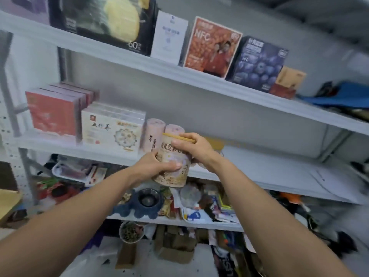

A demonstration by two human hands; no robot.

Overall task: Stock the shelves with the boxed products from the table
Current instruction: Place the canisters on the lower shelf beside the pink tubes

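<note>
I hold a round beige canister (173, 172) with printed characters and a gold rim in front of the middle shelf (259, 172). My left hand (157, 166) grips its lower side, thumb across the front. My right hand (194, 148) grips its top edge from the right. Just behind it on the shelf stand two pink cylindrical canisters (154, 134). To their left are a white box (111, 130) and several red boxes (52, 114).
The top shelf (179, 72) carries a black box (103, 23), a white box (169, 37), an orange NFC box (211, 47), a blueberry box (259, 64) and a small brown box (287, 82). The middle shelf's right half is bare white. Lower shelves hold cluttered items.
</note>
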